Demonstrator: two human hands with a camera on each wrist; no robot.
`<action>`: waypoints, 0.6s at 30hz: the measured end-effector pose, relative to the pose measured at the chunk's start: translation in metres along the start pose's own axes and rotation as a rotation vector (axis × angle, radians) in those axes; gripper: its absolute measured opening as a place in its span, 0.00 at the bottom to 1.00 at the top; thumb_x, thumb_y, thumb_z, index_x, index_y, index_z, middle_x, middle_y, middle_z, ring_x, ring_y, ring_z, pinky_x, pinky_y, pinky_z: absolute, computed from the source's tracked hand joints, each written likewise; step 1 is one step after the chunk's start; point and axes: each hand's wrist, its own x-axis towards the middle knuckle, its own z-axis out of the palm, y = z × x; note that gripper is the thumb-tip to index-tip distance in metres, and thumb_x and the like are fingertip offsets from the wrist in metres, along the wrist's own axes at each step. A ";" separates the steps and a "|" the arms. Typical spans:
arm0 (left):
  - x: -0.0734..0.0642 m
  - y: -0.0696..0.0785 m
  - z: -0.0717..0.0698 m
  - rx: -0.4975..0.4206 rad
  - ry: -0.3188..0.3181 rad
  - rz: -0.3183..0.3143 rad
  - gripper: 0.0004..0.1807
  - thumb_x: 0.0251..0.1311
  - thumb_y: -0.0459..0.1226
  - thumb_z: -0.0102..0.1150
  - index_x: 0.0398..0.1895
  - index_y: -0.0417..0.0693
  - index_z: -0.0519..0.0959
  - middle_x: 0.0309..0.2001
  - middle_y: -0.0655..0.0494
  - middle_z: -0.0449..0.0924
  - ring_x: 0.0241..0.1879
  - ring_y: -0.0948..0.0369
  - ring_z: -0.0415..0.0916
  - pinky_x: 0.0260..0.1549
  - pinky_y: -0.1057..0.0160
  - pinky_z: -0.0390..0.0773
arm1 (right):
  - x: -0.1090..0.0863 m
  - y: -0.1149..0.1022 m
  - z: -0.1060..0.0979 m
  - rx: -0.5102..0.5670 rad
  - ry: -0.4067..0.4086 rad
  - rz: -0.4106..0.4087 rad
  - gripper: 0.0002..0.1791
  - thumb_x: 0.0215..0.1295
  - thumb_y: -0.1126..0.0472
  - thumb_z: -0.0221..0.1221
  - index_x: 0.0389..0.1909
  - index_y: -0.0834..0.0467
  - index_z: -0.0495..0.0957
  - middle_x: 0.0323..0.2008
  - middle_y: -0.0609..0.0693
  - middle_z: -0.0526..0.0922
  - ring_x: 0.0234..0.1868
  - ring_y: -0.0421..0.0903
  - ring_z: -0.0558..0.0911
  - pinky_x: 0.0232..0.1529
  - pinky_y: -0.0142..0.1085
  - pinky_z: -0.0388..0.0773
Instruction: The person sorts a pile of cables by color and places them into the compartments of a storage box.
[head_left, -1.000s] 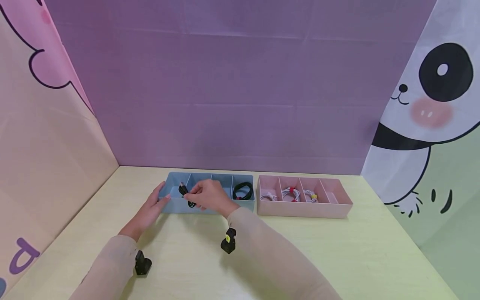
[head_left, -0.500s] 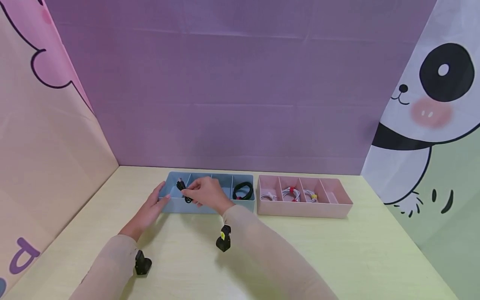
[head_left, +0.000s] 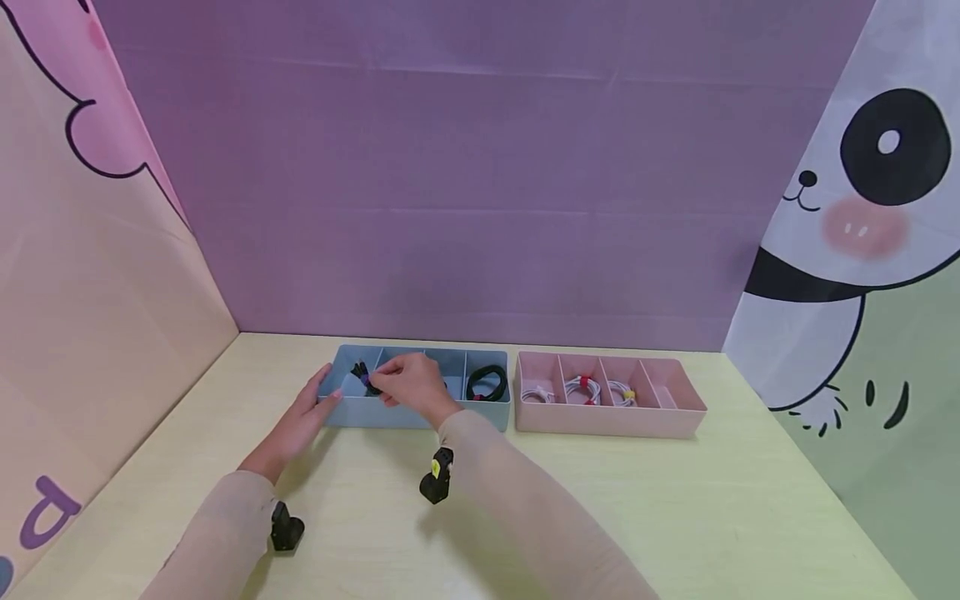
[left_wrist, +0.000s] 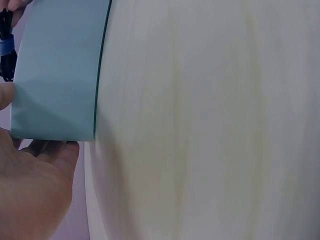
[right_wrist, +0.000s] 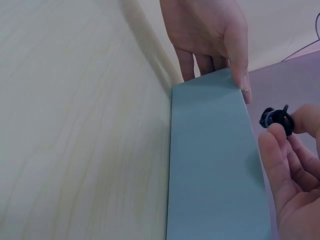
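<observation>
A blue divided box (head_left: 367,415) stands at the back of the table. My left hand (head_left: 296,421) grips its left end, with the thumb at the front rim and the fingers on the end wall. My right hand (head_left: 416,385) pinches a bundled black cable (head_left: 361,372) over the box's leftmost compartment. A blue-purple tie wraps the cable's middle, which also shows in the left wrist view. In the right wrist view, thumb and fingertips hold the cable (right_wrist: 277,120) above the rim. The rightmost compartment holds a coiled black cable (head_left: 470,385).
Close on the right of the blue box stands a pink divided box (head_left: 607,422). Several of its compartments hold coiled white cables, one with red ties (head_left: 583,380). A purple backdrop (head_left: 480,208) rises behind the table (head_left: 675,517), with printed side panels.
My right hand has moved slightly left with the cable. The cable has turned and dropped lower into the leftmost compartment's area, showing its tie. My left hand stays at the box's end.
</observation>
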 end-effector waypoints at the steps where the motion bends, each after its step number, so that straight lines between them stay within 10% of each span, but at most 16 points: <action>1: 0.000 0.000 0.000 0.000 0.001 0.001 0.41 0.80 0.49 0.38 0.80 0.39 0.31 0.78 0.33 0.29 0.76 0.35 0.28 0.68 0.30 0.36 | 0.000 0.000 0.000 0.000 0.002 -0.003 0.06 0.66 0.57 0.67 0.36 0.56 0.87 0.24 0.46 0.85 0.32 0.52 0.88 0.37 0.36 0.85; 18: -0.003 0.002 0.001 -0.003 -0.007 0.011 0.42 0.79 0.52 0.37 0.80 0.40 0.32 0.78 0.32 0.29 0.75 0.34 0.30 0.68 0.30 0.39 | -0.002 -0.002 0.011 0.025 0.046 -0.024 0.09 0.66 0.57 0.67 0.41 0.57 0.88 0.29 0.44 0.86 0.37 0.50 0.88 0.43 0.42 0.85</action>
